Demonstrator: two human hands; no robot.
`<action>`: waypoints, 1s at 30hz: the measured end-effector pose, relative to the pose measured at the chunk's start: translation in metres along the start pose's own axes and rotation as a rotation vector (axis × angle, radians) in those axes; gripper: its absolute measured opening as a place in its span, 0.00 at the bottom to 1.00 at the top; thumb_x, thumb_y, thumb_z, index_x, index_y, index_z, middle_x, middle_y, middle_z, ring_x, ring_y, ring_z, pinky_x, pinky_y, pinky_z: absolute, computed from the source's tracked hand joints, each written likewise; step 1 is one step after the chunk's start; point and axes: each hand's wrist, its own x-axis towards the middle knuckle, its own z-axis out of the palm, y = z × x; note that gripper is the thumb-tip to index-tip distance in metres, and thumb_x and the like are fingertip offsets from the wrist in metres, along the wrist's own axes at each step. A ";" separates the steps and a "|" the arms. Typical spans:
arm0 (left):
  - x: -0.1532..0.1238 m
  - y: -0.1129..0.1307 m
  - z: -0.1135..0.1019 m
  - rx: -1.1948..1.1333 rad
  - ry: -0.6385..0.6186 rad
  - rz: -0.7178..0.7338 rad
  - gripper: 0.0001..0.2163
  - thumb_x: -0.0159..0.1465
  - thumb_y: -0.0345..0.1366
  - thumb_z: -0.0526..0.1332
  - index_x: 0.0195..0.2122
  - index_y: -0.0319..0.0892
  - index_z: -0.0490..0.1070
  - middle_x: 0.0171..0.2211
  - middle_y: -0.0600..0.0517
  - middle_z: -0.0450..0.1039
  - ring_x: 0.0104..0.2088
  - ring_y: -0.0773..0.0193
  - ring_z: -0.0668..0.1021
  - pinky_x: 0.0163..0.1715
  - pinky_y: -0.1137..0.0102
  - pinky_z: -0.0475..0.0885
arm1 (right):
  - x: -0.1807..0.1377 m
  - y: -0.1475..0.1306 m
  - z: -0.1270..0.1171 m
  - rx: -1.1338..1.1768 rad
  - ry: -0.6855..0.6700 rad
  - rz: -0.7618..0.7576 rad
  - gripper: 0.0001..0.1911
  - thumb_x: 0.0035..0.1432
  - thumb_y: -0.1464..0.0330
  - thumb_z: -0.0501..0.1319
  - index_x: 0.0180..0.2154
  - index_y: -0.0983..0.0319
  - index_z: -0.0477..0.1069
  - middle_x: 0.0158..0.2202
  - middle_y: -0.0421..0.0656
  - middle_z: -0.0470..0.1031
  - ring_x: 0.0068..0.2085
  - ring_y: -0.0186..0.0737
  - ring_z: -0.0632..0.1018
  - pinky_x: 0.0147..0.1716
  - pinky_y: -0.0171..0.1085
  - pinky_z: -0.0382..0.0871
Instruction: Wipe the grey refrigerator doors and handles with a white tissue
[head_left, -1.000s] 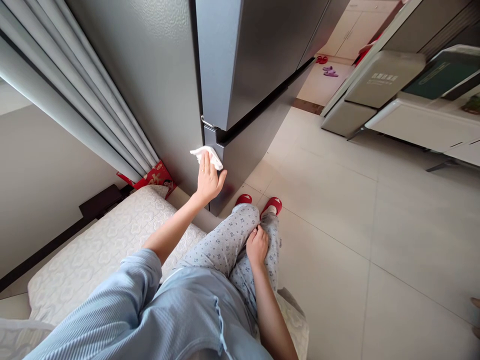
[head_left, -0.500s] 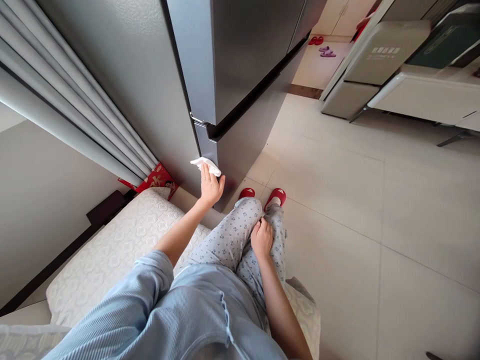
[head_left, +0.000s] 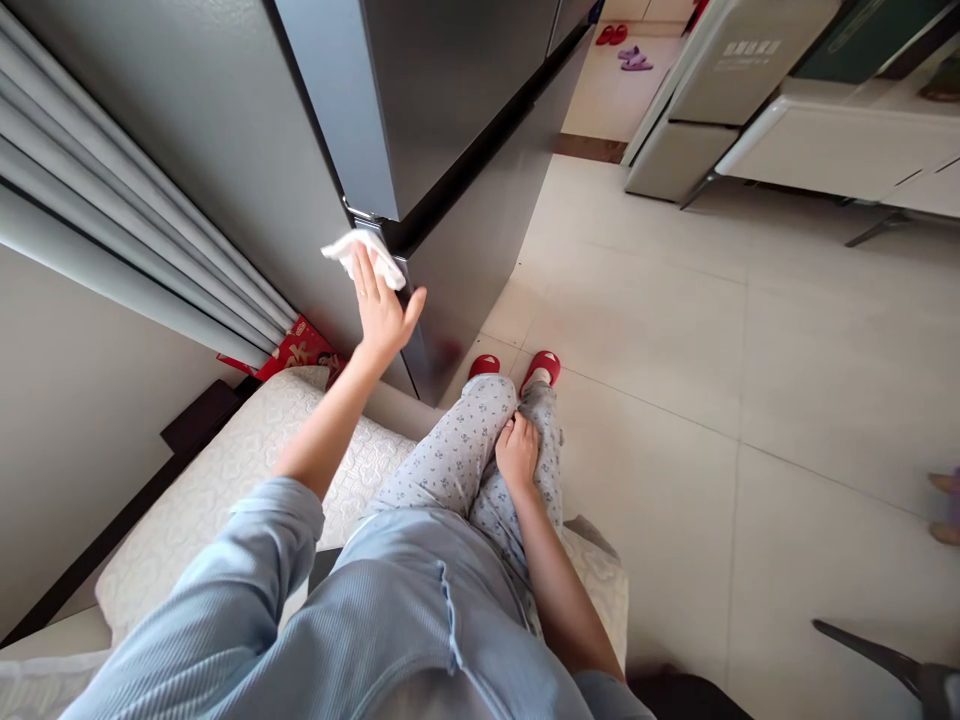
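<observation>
My left hand [head_left: 384, 315] presses a thin white cloth [head_left: 367, 255] with its fingers against the narrow side edge of the grey refrigerator [head_left: 472, 230]. The cloth lies just below the gap between the upper door and the lower drawer, and its edges stick out past my fingertips. The thumb stands apart from the other fingers. My right hand [head_left: 517, 450] rests on my knee over the patterned trousers [head_left: 465, 430]. Its fingers drape down over the leg, and nothing shows in them.
I sit on a cream quilted seat [head_left: 225, 470]. Grey curtains [head_left: 150, 200] and a red box [head_left: 296, 350] are on the left. A white cabinet [head_left: 840, 150] stands at the right. A person's feet [head_left: 945, 508] show at the right edge, and a dark chair leg [head_left: 870, 645] below.
My left hand has moved the cloth up along the refrigerator's edge, closer to the door gap. The view has shifted slightly, and a person's feet have appeared at the right. My right hand stays on the knee.
</observation>
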 end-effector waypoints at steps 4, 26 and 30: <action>0.038 0.008 -0.017 -0.021 0.068 0.039 0.47 0.68 0.70 0.53 0.75 0.36 0.52 0.78 0.36 0.43 0.78 0.50 0.37 0.78 0.52 0.37 | 0.001 -0.003 0.001 0.010 -0.005 -0.009 0.23 0.72 0.65 0.45 0.54 0.69 0.73 0.49 0.61 0.79 0.50 0.54 0.76 0.55 0.52 0.70; -0.140 -0.002 0.039 -0.050 0.039 -0.200 0.30 0.72 0.41 0.63 0.70 0.41 0.51 0.68 0.27 0.54 0.73 0.45 0.62 0.68 0.48 0.67 | 0.000 -0.001 0.002 0.010 0.014 -0.032 0.23 0.73 0.65 0.45 0.54 0.69 0.73 0.47 0.61 0.79 0.49 0.54 0.77 0.54 0.52 0.71; -0.125 0.016 0.023 -0.226 0.134 -0.196 0.26 0.70 0.43 0.67 0.64 0.47 0.60 0.65 0.35 0.57 0.65 0.50 0.70 0.57 0.58 0.76 | 0.001 -0.004 0.003 0.020 0.029 -0.013 0.22 0.72 0.65 0.45 0.53 0.68 0.73 0.46 0.61 0.79 0.49 0.55 0.77 0.53 0.52 0.71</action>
